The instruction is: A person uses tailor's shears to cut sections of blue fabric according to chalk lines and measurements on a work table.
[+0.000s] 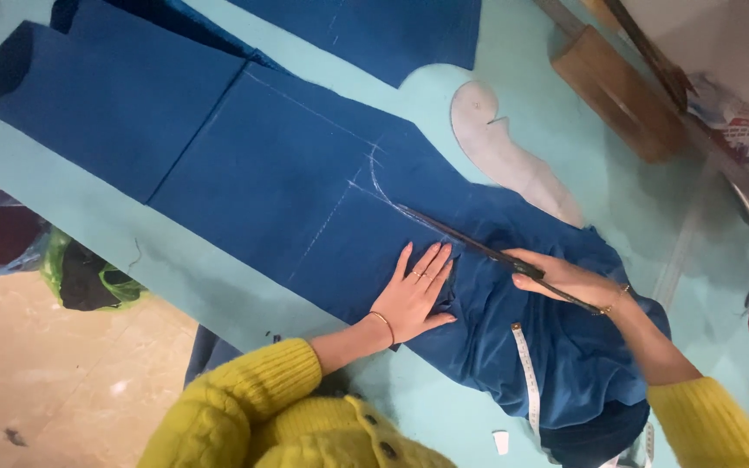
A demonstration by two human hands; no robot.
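right hand [565,279] closed around the handles of long dark scissors [470,244], blades lying low over the blue fabric [279,165] and pointing up toward the curved chalk line [373,178]. left hand [415,299] open and flat, fingers spread, holding nothing, pressing the cloth down just beside the blades on the near side. thin bangles on both wrists, yellow knitted sleeves [253,390] behind them.

fabric spread smooth across the pale turquoise table [218,269] ahead of the scissors, bunched and rumpled under and behind the cutting hand. straight chalk lines crossing the curve near the blade tips. white measuring tape [526,368] draped over the rumpled part near the right forearm.

to cut well here, judging from the layout: keep the lower blade riding on the table, not lifting the cloth; take long strokes without shutting the tips fully, so no notches along the edge; steer round the curve by turning the wrist, not dragging the fabric; keep the flat palm near the blades but clear of their path; watch for the loose folds behind pulling the marked part askew.

further out: a pale curved pattern piece [513,156] lying well apart on the table, a wooden block [621,91] near the far edge, a second blue panel [374,30] beyond, a dark bag [84,277] down on the floor at the left
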